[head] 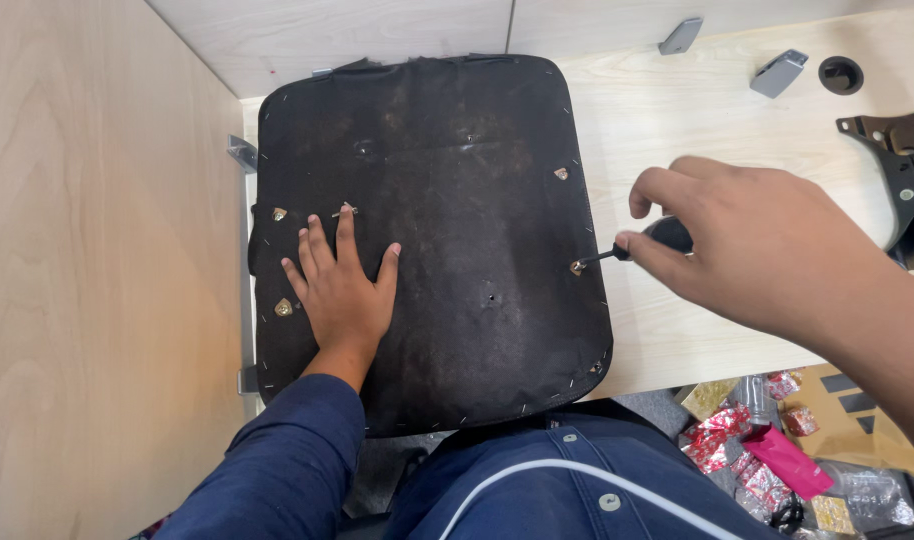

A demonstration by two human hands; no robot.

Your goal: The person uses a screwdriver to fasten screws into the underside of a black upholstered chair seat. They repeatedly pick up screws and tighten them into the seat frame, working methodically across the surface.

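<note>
Holding a screwdriver [645, 241] in our clenched right hand [767, 255], we aim its shaft leftward at the screw [577, 267] on the right edge of the black seat pad [457, 150], while our left hand [342, 290] presses flat, fingers spread, on the pad's left side.

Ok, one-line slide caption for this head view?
Left hand flat on an upturned black seat base; right hand holds a screwdriver at a right-edge fastener.

Bright even overhead light, soft shadows, sharp focus, slight wide-angle edge distortion.
</note>
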